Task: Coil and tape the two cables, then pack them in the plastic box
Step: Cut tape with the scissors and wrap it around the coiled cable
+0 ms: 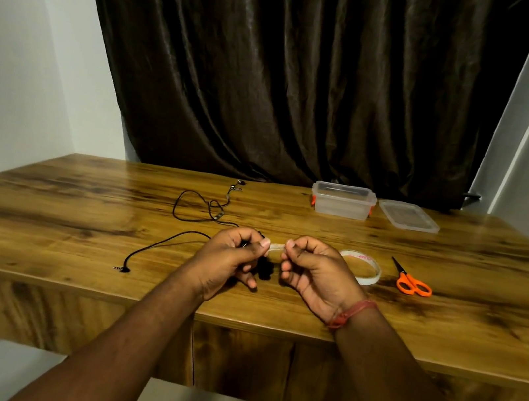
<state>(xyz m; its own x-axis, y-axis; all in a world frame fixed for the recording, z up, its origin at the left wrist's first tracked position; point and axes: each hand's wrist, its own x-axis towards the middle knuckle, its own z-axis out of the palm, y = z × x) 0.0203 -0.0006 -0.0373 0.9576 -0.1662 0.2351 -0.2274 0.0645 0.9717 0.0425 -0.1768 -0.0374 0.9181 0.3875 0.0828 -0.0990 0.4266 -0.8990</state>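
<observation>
My left hand (230,257) and my right hand (311,270) are raised just above the table's front middle. Between their fingertips they pinch a short strip of clear tape (275,247). The left hand also holds a dark coiled cable (265,268), whose bundle shows below the strip between the hands. A loose black earphone cable (199,207) lies spread out to the left, its plug (122,269) near the front edge. A clear tape roll (365,268) lies flat just right of my right hand. The open plastic box (342,200) stands at the back.
The box's clear lid (408,216) lies right of the box. Orange-handled scissors (411,281) lie right of the tape roll. The wooden table (45,217) ends at a dark curtain (294,66) behind; white walls stand on both sides.
</observation>
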